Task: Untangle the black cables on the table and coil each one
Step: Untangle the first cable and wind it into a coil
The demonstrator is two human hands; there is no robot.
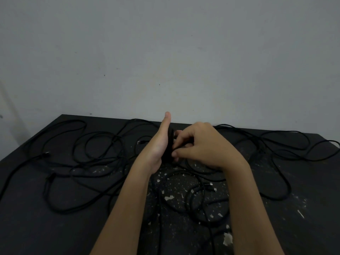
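Note:
Several black cables [103, 144] lie in tangled loops across the dark table [55, 227]. My left hand [158, 150] stands edge-up at the table's middle with its thumb pointing up, and a small black cable coil [168, 144] is wound round its fingers, which are mostly hidden. My right hand [202, 146] is just to the right of the coil and pinches the cable strand against it with thumb and fingers. More loops [193, 197] lie below my wrists, with a plug end [211, 186] showing.
Long cable loops [276, 144] spread over the right half of the table, and others reach the left edge. The tabletop is worn, with pale chipped spots [227, 238] near me. A plain grey wall [165, 61] rises right behind the far edge.

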